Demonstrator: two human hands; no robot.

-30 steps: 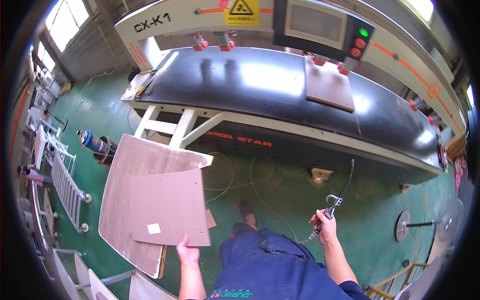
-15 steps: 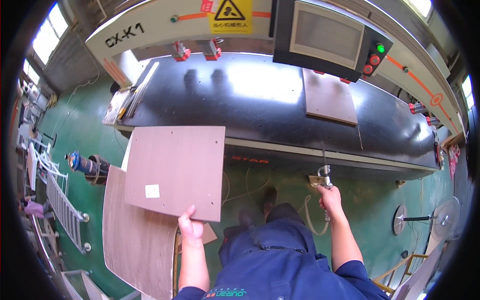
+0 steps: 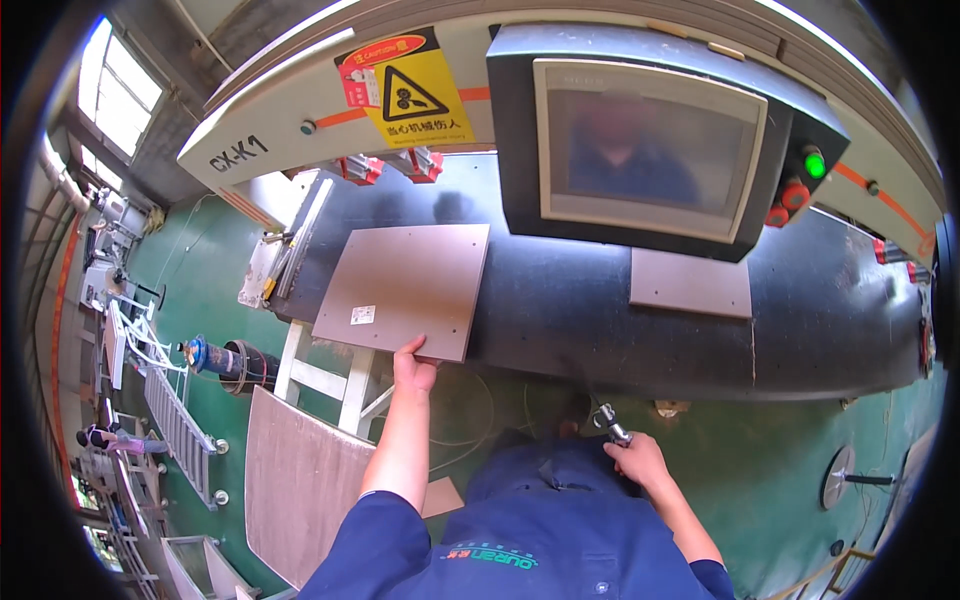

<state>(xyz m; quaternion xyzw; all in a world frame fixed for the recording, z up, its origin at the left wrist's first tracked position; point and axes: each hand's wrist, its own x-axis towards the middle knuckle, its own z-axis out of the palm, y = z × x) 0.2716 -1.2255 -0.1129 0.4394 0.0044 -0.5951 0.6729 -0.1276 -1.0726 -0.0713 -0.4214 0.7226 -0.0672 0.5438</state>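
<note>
Gripping a metal air gun (image 3: 614, 426) close to your waist, your right hand (image 3: 640, 460) has its fingers closed round the handle; the dark nozzle is blurred. To your left lies a wood-grain board (image 3: 300, 485) with a curved side. Your left hand (image 3: 415, 372) holds a brown panel (image 3: 405, 285) at its near edge, close to the right corner, thumb on top; the other fingers are mostly hidden beneath. That panel, with a white label (image 3: 362, 315) near its left corner, reaches over the front edge of the black tabletop (image 3: 580, 350), toward the left end; you cannot tell whether it touches the surface. Long metal bars (image 3: 305, 240) lie along the tabletop's left edge. A second brown panel (image 3: 690, 282) lies right of the middle, partly behind the control box (image 3: 650, 150).
</note>
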